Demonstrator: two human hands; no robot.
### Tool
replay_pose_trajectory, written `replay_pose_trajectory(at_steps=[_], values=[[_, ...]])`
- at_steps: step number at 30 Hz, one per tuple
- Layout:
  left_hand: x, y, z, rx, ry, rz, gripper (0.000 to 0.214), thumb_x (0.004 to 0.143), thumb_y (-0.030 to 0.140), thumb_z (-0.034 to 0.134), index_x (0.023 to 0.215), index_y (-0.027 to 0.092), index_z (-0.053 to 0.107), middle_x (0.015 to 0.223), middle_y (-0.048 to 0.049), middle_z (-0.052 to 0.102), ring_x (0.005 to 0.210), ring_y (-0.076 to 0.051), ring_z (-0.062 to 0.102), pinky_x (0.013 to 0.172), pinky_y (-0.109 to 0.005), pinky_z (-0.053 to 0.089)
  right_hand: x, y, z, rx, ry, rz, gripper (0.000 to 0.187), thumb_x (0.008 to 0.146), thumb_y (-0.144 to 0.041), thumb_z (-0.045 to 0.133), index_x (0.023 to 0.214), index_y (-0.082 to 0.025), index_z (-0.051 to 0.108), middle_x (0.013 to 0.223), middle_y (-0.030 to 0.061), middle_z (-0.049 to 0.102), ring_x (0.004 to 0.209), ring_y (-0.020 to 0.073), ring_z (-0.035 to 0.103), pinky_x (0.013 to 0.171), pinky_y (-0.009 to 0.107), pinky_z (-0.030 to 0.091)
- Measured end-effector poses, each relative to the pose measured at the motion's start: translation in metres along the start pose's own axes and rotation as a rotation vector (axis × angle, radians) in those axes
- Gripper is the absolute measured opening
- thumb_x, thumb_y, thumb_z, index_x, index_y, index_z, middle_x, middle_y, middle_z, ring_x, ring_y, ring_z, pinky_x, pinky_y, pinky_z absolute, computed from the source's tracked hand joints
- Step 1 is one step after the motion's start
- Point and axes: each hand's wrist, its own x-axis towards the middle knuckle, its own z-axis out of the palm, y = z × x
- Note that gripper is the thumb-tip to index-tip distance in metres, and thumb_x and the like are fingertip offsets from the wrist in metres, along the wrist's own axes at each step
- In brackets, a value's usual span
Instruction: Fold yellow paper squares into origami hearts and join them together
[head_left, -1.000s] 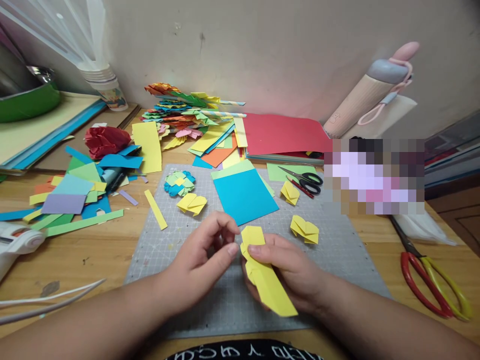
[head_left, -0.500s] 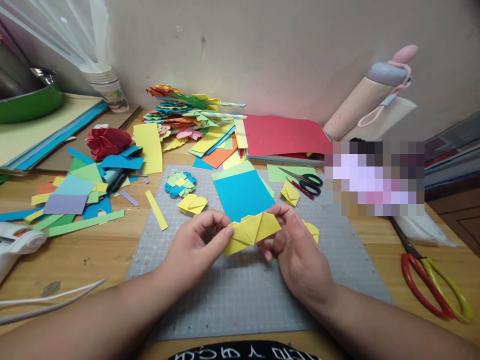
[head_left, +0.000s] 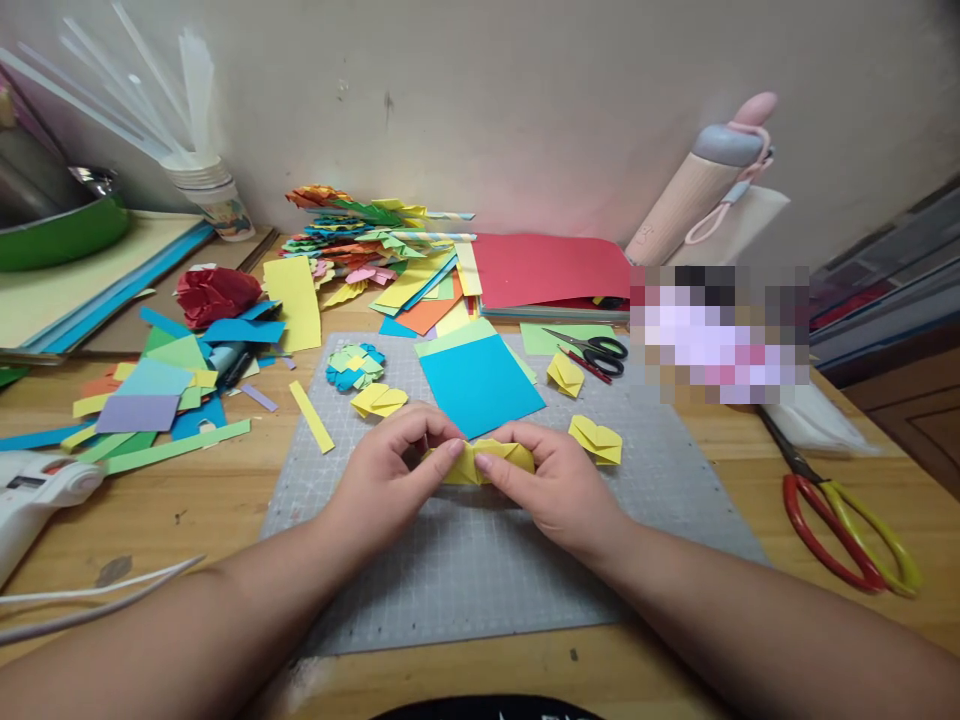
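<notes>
Between both hands is a folded yellow paper (head_left: 474,462), held a little above the grey cutting mat (head_left: 465,580). My left hand (head_left: 397,465) pinches its left part, thumb in front. My right hand (head_left: 551,485) grips the right part, its thumb pressed near the middle crease; the fingers behind the paper are hidden. Just beyond lies a blue paper square (head_left: 480,380) on green sheets. Folded yellow paper hearts lie around: one (head_left: 379,400) beyond my left hand, one (head_left: 597,440) beside my right hand, another (head_left: 565,375) farther back.
Small black scissors (head_left: 604,352) lie at the mat's back right, and large red-and-yellow-handled scissors (head_left: 851,535) on the table at right. Paper scraps (head_left: 142,385) and a white glue gun (head_left: 45,490) are at left. A blue-green paper flower (head_left: 355,367) sits on the mat.
My right hand has moved left along the yellow paper, its thumb now close to my left thumb. The paper is more covered by fingers. The view has shifted slightly.
</notes>
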Motion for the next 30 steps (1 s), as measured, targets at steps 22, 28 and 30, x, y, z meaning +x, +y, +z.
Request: replay_pose_trajectory(at_steps=[22, 28, 30], values=[[0.0005, 0.002, 0.0019, -0.316, 0.005, -0.222, 0.021, 0.076, 0.035, 0.065, 0.076, 0.017, 0.054, 0.068, 0.0037, 0.052, 0.061, -0.01, 0.047, 0.057, -0.021, 0.037, 0.0012, 0.0028, 0.0011, 0.19, -0.019, 0.017, 0.023, 0.078, -0.039, 0.064, 0.077, -0.017, 0.056, 0.062, -0.0021, 0.059, 0.054, 0.0095, 0.051, 0.053, 0.023, 0.04], [0.0, 0.0045, 0.0018, -0.297, 0.044, -0.236, 0.02, 0.075, 0.034, 0.066, 0.074, 0.017, 0.055, 0.065, 0.0042, 0.052, 0.058, -0.009, 0.046, 0.055, -0.021, 0.035, 0.003, 0.0044, 0.0014, 0.235, -0.049, 0.002, 0.022, 0.079, -0.037, 0.064, 0.087, -0.018, 0.056, 0.069, -0.003, 0.057, 0.06, 0.0099, 0.055, 0.051, 0.021, 0.041], [0.0, 0.0044, 0.0025, -0.299, 0.05, -0.226, 0.02, 0.075, 0.034, 0.066, 0.074, 0.017, 0.055, 0.065, 0.004, 0.053, 0.058, -0.009, 0.046, 0.054, -0.021, 0.036, 0.0036, 0.005, 0.0014, 0.248, -0.048, 0.009, 0.024, 0.079, -0.037, 0.065, 0.092, -0.018, 0.056, 0.07, -0.0031, 0.057, 0.06, 0.0099, 0.055, 0.051, 0.021, 0.042]])
